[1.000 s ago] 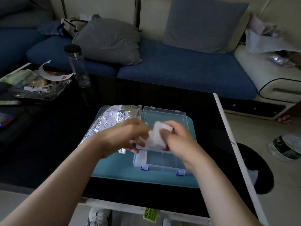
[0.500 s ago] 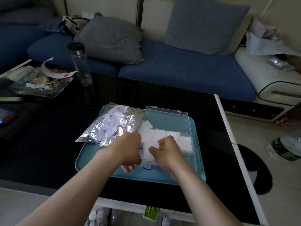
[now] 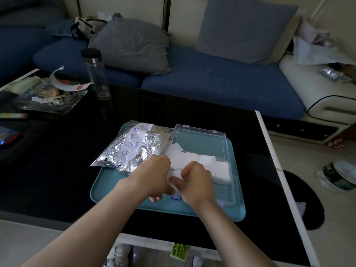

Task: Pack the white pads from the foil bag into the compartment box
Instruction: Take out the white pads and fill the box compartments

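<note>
White pads [image 3: 204, 163] pinched, right hand [image 3: 194, 183] curled

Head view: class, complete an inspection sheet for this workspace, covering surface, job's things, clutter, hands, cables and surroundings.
Surface: black glossy table with a teal tray on it.
Job's things: foil bag lies on the tray's left; clear compartment box, lid open, is beside it; white pads are piled in the box.
Clutter: capped clear bottle and a glass dish of wrappers at the far left.
Hands: right hand pinches white pads over the box; left hand is curled beside it, hold unclear.
Cables: nothing seen.
Surroundings: blue sofa with grey cushions behind the table.
</note>
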A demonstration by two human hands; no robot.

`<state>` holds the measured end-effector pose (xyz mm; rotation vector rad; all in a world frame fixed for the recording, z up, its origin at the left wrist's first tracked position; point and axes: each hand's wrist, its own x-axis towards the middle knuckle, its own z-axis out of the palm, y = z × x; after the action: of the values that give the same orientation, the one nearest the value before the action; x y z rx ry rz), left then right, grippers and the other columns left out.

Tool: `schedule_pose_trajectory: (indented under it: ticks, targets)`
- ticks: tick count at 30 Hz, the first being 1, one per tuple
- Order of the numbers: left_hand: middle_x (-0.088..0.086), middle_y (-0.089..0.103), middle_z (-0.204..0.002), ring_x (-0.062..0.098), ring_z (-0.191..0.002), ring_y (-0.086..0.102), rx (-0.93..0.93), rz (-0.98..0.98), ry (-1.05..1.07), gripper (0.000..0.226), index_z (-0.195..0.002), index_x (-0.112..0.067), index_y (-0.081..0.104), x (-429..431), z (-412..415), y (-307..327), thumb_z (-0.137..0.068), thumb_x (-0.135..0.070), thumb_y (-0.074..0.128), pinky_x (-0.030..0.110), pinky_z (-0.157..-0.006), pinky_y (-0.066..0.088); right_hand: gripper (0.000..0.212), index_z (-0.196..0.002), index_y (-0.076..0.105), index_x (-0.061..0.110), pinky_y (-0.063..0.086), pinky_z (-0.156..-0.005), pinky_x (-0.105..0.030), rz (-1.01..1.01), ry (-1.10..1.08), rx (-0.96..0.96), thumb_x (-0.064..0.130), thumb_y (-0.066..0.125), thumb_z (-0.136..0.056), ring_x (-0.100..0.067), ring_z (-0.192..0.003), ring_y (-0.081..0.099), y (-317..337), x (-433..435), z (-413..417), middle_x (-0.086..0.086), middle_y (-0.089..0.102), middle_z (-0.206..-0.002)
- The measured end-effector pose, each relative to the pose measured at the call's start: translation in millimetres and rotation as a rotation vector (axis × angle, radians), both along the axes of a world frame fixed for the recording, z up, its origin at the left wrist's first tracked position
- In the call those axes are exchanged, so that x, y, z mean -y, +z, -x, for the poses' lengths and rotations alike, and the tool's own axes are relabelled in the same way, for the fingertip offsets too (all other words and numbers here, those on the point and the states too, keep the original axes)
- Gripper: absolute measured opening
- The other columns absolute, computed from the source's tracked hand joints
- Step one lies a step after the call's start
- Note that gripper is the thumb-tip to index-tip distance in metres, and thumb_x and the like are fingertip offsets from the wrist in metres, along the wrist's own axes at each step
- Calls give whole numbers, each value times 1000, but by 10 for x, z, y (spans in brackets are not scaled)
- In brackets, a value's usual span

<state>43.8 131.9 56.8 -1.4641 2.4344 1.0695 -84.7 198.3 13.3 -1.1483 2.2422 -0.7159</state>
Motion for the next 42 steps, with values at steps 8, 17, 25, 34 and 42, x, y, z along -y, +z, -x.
schedule_pose_trajectory:
  ticks: [8, 17, 25, 34, 42]
  targets:
    - [14, 73, -63, 22, -46, 72, -12, 37, 13, 35, -91, -5, 49, -30, 19, -6, -84, -9, 82, 36, -51, 62, 10, -98, 68, 18, 48, -72, -34, -173, 171, -273, 25, 70, -91, -34, -104, 66, 152, -8, -50, -5, 63, -99]
    - [-1, 73, -62, 20, -60, 72, -140, 266, 157, 18, -71, -16, 74, 101, -23, 208, -84, -26, 67, 30, -53, 58, 27, -88, 76, 25, 60, -74, -34, -137, 310, -200, 18, 51, -89, -26, -82, 70, 313, 52, 176, -3, 73, -88]
    - [1, 40, -127, 30, -118, 40, -58, 652, 134, 63, -114, -26, 52, 238, -64, -20, -66, -46, 87, 40, -95, 40, 16, -90, 77, 20, 50, -64, -29, 235, -42, -249, 19, 62, -94, -21, -79, 67, 196, 336, 342, -1, 70, -84]
    - [5, 19, -158, 36, -144, 22, 80, 631, 48, 82, -122, -27, 50, 376, 6, -101, -62, -67, 88, 54, -114, 28, 36, -118, 75, 31, 34, -97, -45, -93, 17, -404, 55, 51, -103, -38, -121, 43, 137, 626, 204, -9, 55, -124]
    - [7, 20, -157, 35, -145, 20, 107, 625, 63, 86, -123, -26, 49, 434, 76, -146, -60, -74, 84, 55, -115, 25, 6, -93, 79, 32, 50, -87, -27, 168, -60, 66, 34, 74, -90, -13, -102, 67, 214, 770, 247, 17, 74, -94]
